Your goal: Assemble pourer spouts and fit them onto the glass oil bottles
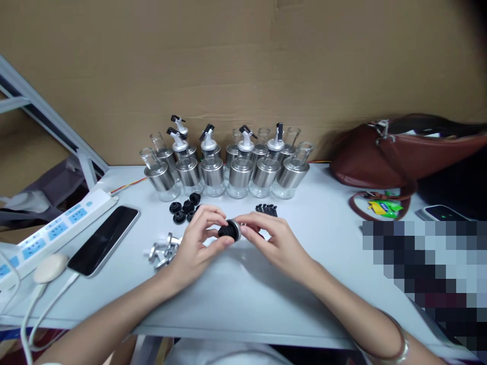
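My left hand (196,241) pinches a black ribbed rubber stopper (225,232) between thumb and fingers. On its right side the stopper meets a silver pour spout (236,230), which the fingertips of my right hand (276,241) grip by its narrow end. How far the two are joined, I cannot tell. Behind my left hand lies a group of black stoppers (187,206). Several silver spouts (163,252) rest beside my left wrist. Beyond my right hand is a row of small black pieces (266,209).
Glass bottles with steel bands (241,175) line the back, some topped with spouts. On the left are a power strip (53,235), a phone (104,241) and a white round charger (50,267) with cables. A brown handbag (365,157) and a yellow-green packet (384,208) are right.
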The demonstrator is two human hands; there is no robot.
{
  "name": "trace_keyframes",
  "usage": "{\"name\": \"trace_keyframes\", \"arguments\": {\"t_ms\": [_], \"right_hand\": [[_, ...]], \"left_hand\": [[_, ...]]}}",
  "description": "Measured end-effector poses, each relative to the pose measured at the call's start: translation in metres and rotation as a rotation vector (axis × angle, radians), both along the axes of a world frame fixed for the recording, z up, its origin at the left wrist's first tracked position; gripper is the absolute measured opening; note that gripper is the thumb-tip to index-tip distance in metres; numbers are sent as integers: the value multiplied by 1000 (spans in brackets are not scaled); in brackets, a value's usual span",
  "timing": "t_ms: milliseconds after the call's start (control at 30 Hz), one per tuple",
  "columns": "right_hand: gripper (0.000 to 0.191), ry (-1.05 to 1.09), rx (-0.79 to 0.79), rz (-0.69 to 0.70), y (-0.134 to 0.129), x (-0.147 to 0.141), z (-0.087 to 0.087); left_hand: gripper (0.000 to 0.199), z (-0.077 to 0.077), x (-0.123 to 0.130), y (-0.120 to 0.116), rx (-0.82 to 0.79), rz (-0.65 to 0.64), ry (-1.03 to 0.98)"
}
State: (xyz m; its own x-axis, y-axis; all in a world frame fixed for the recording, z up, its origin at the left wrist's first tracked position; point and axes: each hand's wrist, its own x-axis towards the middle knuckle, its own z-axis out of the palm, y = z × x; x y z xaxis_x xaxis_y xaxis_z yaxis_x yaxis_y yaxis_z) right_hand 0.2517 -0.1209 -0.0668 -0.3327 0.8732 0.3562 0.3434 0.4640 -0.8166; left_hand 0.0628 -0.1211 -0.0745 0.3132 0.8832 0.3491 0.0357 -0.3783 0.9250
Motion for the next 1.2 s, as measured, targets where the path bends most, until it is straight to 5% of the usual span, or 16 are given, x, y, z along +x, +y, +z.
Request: {"name": "trace_keyframes", "arguments": {"t_ms": [300,433,867,1200], "right_hand": [[28,173,-227,76,-12,1,6],[38,223,-286,-10,-24,3,4],[36,287,-94,-335,-73,-10,-40],[38,341,178,-224,-90,-15,-50]], "left_hand": [[15,4,5,1,81,-54,-10],[16,7,8,2,189,-83,118],[14,-24,27,-23,370,-136,144],[37,-32,18,-31,780,-158,128]]}}
